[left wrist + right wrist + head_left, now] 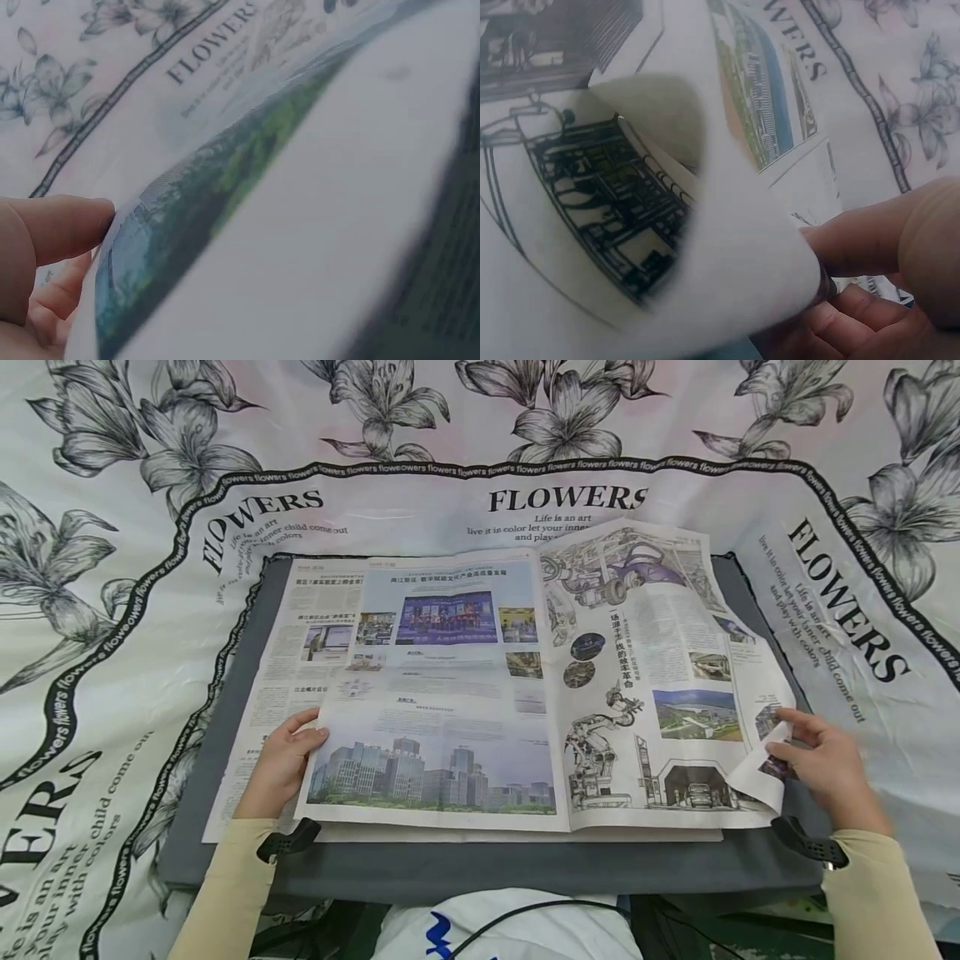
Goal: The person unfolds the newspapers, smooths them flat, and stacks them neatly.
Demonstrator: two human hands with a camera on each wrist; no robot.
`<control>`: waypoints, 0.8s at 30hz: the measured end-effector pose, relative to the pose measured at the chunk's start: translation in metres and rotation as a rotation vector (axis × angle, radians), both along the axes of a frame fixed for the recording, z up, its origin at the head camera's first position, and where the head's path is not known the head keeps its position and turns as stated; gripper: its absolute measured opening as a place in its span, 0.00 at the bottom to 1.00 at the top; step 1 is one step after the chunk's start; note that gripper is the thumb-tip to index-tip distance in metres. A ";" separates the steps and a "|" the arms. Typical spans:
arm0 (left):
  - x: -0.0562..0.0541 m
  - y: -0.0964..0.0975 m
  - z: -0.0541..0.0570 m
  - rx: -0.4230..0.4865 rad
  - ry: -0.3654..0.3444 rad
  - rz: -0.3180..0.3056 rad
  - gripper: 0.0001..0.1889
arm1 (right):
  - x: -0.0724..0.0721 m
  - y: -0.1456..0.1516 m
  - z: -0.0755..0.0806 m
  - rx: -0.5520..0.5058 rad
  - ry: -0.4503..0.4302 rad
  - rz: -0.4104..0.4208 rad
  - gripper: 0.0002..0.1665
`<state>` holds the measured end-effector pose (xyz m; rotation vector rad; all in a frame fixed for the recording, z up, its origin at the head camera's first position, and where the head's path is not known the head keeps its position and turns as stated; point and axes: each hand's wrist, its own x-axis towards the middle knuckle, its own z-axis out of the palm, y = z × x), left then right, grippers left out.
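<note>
An open newspaper [450, 710] lies spread across a dark grey board, its left page printed with city buildings and its right page with machine drawings. At the left page's edge, my left hand [283, 758] pinches the paper between thumb and fingers; the left wrist view shows the thumb on the bowed sheet [202, 217]. On the far side, my right hand [828, 768] pinches the right page's outer edge, where the lower corner [761, 777] curls over. The right wrist view shows that page [742, 247] bulging close to the camera, with some fingertips hidden behind it.
The dark grey board [487, 868] sits under the newspaper on a white tablecloth [405, 518] with printed flowers and lettering. Another newspaper sheet [255, 718] shows beneath at the left. A black cable [525, 906] crosses the person's white clothing at the near edge.
</note>
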<state>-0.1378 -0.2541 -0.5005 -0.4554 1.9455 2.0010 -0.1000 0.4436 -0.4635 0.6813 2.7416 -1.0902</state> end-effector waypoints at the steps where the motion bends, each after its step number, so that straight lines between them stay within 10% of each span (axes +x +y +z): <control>1: 0.000 -0.003 -0.001 -0.009 0.000 -0.004 0.32 | 0.000 -0.002 -0.003 0.001 -0.008 0.001 0.38; 24: 0.011 -0.066 -0.015 -0.106 -0.104 0.055 0.33 | 0.001 -0.055 -0.036 -0.056 -0.059 0.092 0.36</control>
